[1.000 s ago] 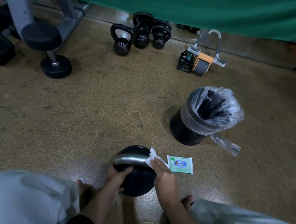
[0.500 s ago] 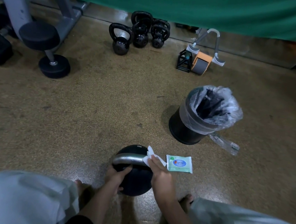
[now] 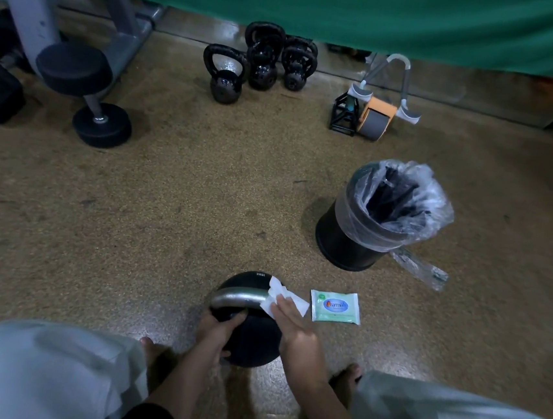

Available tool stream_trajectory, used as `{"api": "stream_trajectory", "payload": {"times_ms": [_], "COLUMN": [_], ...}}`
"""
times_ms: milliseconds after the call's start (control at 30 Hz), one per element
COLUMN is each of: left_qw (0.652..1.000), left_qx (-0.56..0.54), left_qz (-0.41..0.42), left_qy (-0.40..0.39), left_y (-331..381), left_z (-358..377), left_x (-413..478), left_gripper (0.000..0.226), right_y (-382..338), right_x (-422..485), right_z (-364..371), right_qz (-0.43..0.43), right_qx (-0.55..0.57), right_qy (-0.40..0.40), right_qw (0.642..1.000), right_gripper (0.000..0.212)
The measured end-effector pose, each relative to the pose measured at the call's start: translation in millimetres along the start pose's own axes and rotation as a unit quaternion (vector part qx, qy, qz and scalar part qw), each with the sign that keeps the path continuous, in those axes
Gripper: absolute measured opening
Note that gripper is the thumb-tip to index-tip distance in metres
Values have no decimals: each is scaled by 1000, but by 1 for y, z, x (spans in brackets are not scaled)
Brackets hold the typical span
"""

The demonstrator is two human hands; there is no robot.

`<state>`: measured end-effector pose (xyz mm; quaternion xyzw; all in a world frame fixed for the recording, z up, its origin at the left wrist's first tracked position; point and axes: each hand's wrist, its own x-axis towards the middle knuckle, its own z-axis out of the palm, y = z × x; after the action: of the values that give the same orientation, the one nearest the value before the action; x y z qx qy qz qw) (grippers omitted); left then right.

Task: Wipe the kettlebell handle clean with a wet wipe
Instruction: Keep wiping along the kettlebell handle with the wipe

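Speckled gym floor [image 3: 201, 202], one kettlebell [image 3: 256, 337], one wet wipe [image 3: 276, 295], two hands [image 3: 218, 330] [image 3: 297, 333]

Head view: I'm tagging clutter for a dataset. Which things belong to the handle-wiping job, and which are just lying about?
In use: kettlebell, its handle, wet wipe, right hand, left hand, wipe pack.
Lying about: small kettlebells, dumbbell, ab roller, lined bin.
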<state>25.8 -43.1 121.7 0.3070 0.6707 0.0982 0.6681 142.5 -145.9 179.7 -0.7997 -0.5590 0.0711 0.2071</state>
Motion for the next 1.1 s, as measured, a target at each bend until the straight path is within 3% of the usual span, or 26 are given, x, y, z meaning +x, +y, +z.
{"api": "stream_trajectory", "payload": {"times_ms": [200,400,567,800,900,1100], "left_qw": [1000,1000,1000,1000,1000,1000], "left_qx": [-13,-8,-8,-6,-12,13], "left_qz": [5,13,6,7,7,10], "left_qy": [-6,-6,-3,-5,-9,3], "left_y": [2,3,3,3,4,1], "left_z": [-1,1,-2,0,-1,-2], "left_x": [-3,-8,-6,-7,-6,-6], "left_gripper": [62,57,57,57,58,62], "right_y": [6,-1,3,-6,-2,-19], "right_x": [4,-11,-5,-7,10,36], "right_z": [-5,1,-4,0,-7,-30], "right_qz": [38,-5,44,29,71,55], "right_qx": [2,-2,18,21,41,25], "right_qy": [5,-2,11,12,37,-29], "right_qw": [999,1000,999,999,996,998], "right_gripper": [69,67,67,69,66,56]}}
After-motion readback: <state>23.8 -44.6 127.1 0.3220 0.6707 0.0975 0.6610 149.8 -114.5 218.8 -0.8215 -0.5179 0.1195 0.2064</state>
